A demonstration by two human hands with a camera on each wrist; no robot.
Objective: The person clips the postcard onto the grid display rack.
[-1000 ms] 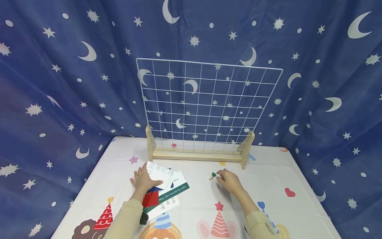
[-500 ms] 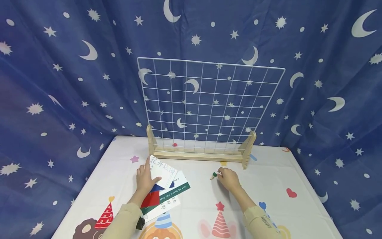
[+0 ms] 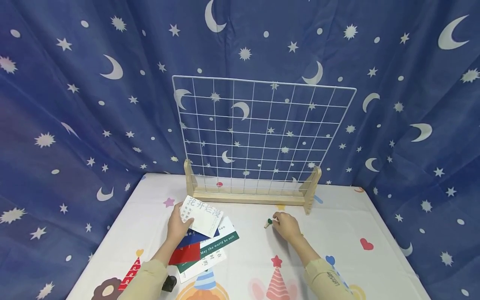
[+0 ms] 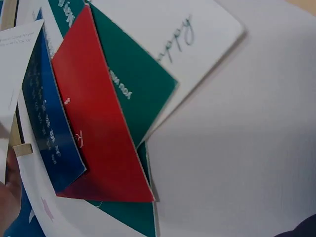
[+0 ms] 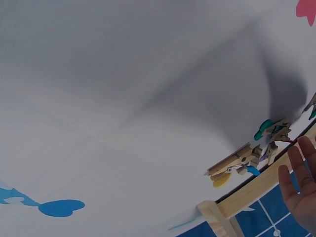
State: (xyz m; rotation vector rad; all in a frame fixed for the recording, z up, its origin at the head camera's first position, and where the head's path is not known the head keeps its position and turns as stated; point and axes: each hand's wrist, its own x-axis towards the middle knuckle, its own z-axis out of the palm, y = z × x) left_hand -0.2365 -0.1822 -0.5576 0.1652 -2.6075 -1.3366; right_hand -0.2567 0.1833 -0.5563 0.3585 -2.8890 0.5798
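In the head view my left hand (image 3: pixel 177 225) grips a white card (image 3: pixel 202 214) printed with Chinese characters, lifted over a fanned pile. The pile shows a blue card (image 3: pixel 195 237), a red card (image 3: pixel 186 254) and a green-and-white card (image 3: pixel 221 241). My right hand (image 3: pixel 288 227) hovers low over the table beside a small clothespin (image 3: pixel 267 225) with a green heart. The right wrist view shows relaxed fingers (image 5: pixel 296 165) near several wooden clothespins (image 5: pixel 232 163) with coloured hearts; nothing is visibly held. The thumb is hidden there.
A white wire grid panel (image 3: pixel 258 118) stands at the back in a wooden base (image 3: pixel 247 197). Behind it hangs a blue curtain (image 3: pixel 123 100) with moons and stars. A printed white cloth (image 3: pixel 337 237) covers the table.
My left hand has raised the white card off the pile and tilted it towards me. The right hand stays by the clothespins, nearly still.
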